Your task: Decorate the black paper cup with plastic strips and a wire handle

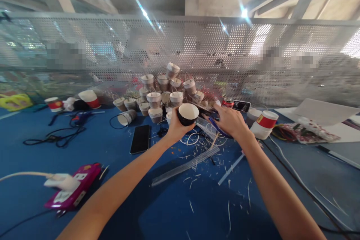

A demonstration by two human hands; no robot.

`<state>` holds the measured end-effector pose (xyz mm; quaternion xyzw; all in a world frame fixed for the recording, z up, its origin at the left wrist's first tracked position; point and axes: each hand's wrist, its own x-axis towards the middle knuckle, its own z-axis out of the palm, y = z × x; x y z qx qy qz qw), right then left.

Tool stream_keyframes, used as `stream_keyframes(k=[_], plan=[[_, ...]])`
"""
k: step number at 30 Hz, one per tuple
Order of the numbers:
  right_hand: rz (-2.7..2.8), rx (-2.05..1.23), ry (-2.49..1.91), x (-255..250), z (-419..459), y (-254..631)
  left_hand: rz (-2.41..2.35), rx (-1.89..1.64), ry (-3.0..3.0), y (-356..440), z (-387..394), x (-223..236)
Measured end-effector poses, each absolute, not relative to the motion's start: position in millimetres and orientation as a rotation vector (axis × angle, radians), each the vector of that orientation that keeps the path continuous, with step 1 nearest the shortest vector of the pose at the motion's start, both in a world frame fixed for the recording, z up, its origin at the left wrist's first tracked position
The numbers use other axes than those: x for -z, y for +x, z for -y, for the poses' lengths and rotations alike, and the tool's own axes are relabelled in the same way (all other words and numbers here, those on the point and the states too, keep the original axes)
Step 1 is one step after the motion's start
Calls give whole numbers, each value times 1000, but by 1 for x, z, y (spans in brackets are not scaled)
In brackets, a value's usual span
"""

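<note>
My left hand (174,126) is closed around a small dark paper cup (188,113) with a white inside, its mouth tilted toward me. My right hand (229,120) is closed on a tool with blue handles (215,126), probably scissors, held just right of the cup above a bundle of clear plastic sticks (204,124). Behind both hands a heap of several small cups with wire handles (165,92) is stacked against the mesh fence. White trimmings (194,138) lie scattered on the blue tabletop (168,210) below my hands.
A black phone (140,138) lies left of my left hand. A pink power strip (73,189) with a white plug sits near left. Black cables (60,135), red-and-white cups (90,98), a soda can (227,102), white tubs (266,122), long clear sticks (185,165) and white boards (323,114) surround the work spot.
</note>
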<state>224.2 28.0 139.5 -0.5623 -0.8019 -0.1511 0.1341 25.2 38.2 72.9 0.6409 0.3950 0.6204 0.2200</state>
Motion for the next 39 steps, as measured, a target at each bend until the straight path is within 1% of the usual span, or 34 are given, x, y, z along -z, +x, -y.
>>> stream_keyframes(k=[10,15,20,26,30,34,39], plan=[[2370,499,-1633,-137,-26,222,-1044,-1773,1745,27,-43,-64],[2391,488,-1640,-137,-24,219,-975,-1730,1744,24,-45,-64],[2400,455,-1672,-138,-24,218,-1022,-1692,1767,21,-43,-68],[2346,497,-1654,-140,-26,220,-1032,-1646,1727,17,-43,-73],[2268,419,-1646,-143,-27,224,-927,-1628,1641,15,-45,-75],[2235,349,-1586,-145,-27,230,-762,-1523,1433,15,-43,-80],[2176,321,-1568,-148,-25,233,-545,-1228,1161,8,-35,-88]])
